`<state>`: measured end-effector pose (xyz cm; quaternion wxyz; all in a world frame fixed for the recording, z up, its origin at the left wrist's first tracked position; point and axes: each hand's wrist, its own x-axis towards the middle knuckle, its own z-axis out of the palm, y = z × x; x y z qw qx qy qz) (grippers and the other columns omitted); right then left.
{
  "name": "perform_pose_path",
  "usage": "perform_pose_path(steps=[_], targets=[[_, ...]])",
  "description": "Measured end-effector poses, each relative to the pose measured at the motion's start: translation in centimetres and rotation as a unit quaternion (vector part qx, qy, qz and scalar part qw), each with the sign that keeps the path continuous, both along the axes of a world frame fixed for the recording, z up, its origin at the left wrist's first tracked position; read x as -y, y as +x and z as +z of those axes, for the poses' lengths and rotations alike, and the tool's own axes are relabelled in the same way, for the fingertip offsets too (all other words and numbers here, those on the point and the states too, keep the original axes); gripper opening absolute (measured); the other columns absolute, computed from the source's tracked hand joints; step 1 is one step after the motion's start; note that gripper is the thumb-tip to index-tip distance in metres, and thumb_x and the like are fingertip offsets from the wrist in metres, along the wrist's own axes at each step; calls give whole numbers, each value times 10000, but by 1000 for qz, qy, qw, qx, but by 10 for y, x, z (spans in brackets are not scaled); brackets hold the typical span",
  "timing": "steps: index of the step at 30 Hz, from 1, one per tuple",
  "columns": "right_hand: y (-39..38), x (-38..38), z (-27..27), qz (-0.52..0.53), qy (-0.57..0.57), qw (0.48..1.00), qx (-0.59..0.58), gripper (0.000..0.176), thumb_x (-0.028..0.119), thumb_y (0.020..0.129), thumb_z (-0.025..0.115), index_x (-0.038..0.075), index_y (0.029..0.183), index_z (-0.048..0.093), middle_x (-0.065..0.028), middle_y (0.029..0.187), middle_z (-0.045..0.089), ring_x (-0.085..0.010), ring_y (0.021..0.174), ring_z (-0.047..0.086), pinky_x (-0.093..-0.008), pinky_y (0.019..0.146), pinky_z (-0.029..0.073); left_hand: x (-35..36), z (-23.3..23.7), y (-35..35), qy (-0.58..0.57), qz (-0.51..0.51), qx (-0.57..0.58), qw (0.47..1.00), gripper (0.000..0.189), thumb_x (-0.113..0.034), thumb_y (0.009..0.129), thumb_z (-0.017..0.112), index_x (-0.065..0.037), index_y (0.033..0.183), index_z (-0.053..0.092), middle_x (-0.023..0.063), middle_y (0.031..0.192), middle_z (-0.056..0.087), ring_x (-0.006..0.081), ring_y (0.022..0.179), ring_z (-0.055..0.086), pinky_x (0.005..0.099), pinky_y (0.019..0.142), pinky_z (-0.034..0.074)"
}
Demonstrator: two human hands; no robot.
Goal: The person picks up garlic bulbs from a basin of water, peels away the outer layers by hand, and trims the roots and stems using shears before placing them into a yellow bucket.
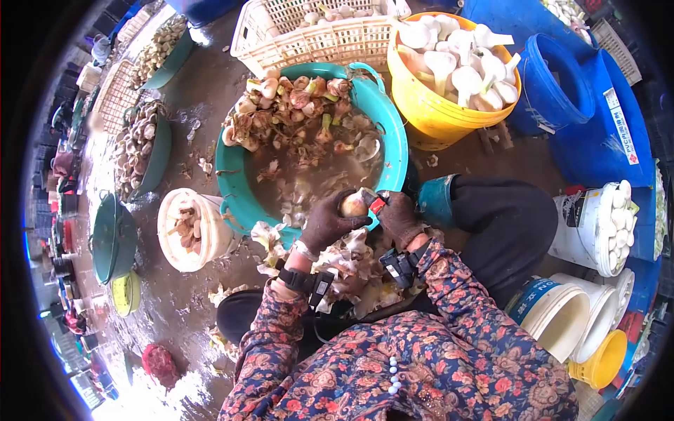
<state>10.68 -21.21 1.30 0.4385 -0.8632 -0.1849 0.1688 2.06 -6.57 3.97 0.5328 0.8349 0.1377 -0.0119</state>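
Observation:
My left hand (328,222), in a dark glove, is closed round a garlic bulb (353,206) above the near rim of a teal tub (397,151). Close against that bulb, my gloved right hand (399,219) grips a small knife with a red-and-black handle (377,205); its blade is hard to make out. Murky water fills the tub, with loose skins floating in it. Unpeeled garlic bulbs (295,98) are heaped at its far side. Peeled skins (351,261) lie in my lap, beneath my wrists.
A yellow bucket (439,126) of white garlic bulbs stands beyond the tub, beside a cream crate (316,43). At left are a white bucket (184,238) and green basins (112,238). Blue barrels (558,84) and white buckets (554,316) line the right.

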Motion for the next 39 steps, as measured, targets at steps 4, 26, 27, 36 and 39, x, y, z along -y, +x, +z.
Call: perform_pose_path(steps=[4, 26, 27, 36, 39], targets=[[-7, 3, -10, 40, 127, 987, -89, 313, 325, 816, 625, 14, 791, 633, -115, 687, 638, -259, 593, 599, -360, 546, 462, -4, 19, -15, -210, 52, -59, 975, 590, -246, 697, 739, 18, 1173, 512, 58, 982, 603, 103, 820, 561, 235, 668, 472], [-20, 19, 46, 248, 246, 877, -329, 470, 116, 800, 656, 4, 1211, 459, -90, 1128, 532, -136, 1016, 493, -284, 882, 413, 27, 6, -50, -345, 274, -20, 898, 305, -235, 893, 548, 32, 1034, 588, 56, 919, 635, 107, 799, 579, 263, 685, 475], [-24, 19, 36, 237, 335, 821, -396, 553, 120, 779, 676, 10, 1255, 417, -89, 1212, 479, -154, 1099, 455, -294, 935, 383, 29, 7, -54, -233, 226, 71, 943, 304, -239, 897, 539, 28, 1035, 587, 52, 920, 633, 115, 795, 579, 272, 690, 474], [-41, 4, 45, 286, 89, 922, 245, 357, 86, 686, 695, 79, 1034, 615, -147, 1045, 569, -265, 950, 552, -354, 860, 434, 6, -22, -72, 71, 119, 129, 982, 291, -196, 940, 447, -6, 1150, 515, 71, 880, 616, 183, 805, 585, 308, 702, 469], [-46, -10, 20, 44, 299, 941, -149, 214, 181, 820, 620, 15, 954, 612, -86, 802, 630, -185, 700, 599, -283, 655, 495, 6, -40, -73, 46, 216, 175, 960, 293, -147, 887, 514, -26, 1154, 521, 76, 988, 605, 234, 888, 581, 326, 767, 457]])
